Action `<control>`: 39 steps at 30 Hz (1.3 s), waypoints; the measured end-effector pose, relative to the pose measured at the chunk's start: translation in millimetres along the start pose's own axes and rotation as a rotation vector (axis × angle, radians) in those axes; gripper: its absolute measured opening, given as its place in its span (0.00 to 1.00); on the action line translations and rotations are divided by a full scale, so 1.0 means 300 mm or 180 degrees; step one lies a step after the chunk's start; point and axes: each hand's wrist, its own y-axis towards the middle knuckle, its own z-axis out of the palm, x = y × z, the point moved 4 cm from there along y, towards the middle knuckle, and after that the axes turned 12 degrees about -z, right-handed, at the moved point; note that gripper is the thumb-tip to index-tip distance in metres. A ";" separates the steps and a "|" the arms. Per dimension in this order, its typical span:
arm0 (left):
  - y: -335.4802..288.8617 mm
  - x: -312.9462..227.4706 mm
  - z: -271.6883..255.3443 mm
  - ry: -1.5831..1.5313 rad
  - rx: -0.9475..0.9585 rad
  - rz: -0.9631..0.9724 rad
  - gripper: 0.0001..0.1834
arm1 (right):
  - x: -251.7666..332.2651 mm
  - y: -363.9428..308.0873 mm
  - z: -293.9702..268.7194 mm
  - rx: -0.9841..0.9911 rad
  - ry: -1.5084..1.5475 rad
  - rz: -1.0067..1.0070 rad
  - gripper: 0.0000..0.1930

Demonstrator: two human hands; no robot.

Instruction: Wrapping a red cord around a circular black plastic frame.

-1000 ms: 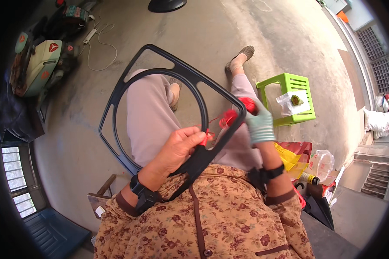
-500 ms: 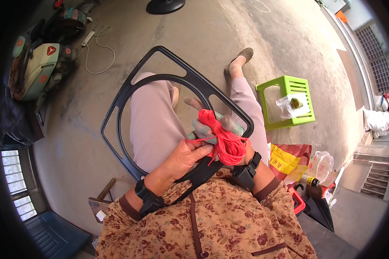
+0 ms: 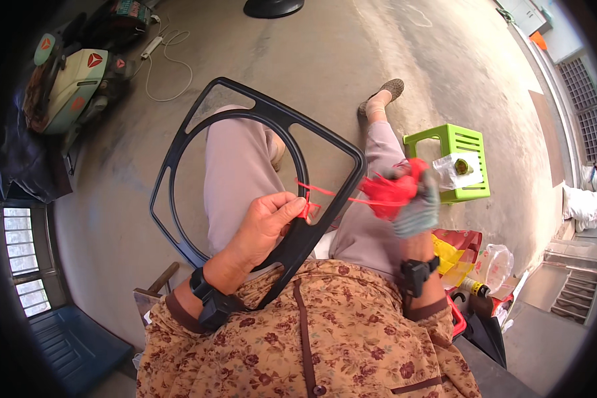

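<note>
A black plastic frame [image 3: 282, 114], roughly square outside with a round opening, rests tilted across my lap and legs. My bare left hand [image 3: 264, 224] pinches the end of a red cord against the frame's right inner side, where a short red loop hangs over the bar. To the right of the frame, my right hand [image 3: 419, 211], in a greyish-green glove, grips a bundle of red cord [image 3: 388, 196]. Motion smears that hand and bundle. A strand of the cord stretches between the two hands across the frame.
A green plastic stool [image 3: 452, 137] stands ahead to the right, with a plastic bag [image 3: 448, 174] and a small round item on it. Red and yellow packaging [image 3: 454, 249] and a clear plastic container [image 3: 494, 265] lie at my right. A scooter [image 3: 73, 86] stands far left by a white cable [image 3: 179, 86].
My right hand has moved right with the cord bundle, away from my left hand, drawing a strand out between them. The frame has shifted slightly left. My left hand still pinches the cord.
</note>
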 end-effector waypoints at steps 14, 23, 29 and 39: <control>0.057 0.041 -0.021 -0.0440 0.0141 -0.0179 0.14 | 0.405 -0.184 -0.189 0.0962 0.1155 -0.0367 0.18; 0.047 0.023 -0.018 -0.0719 0.0258 0.0009 0.11 | 0.554 -0.273 -0.595 -0.0566 0.0362 -0.0631 0.21; 0.060 0.024 -0.017 -0.0805 0.0471 0.0123 0.05 | 0.556 -0.215 -0.750 -0.0751 -0.0281 -0.0312 0.19; 0.065 0.064 0.053 -0.0737 0.0710 -0.0635 0.07 | -0.006 0.084 0.054 0.0390 -0.4187 -0.1502 0.14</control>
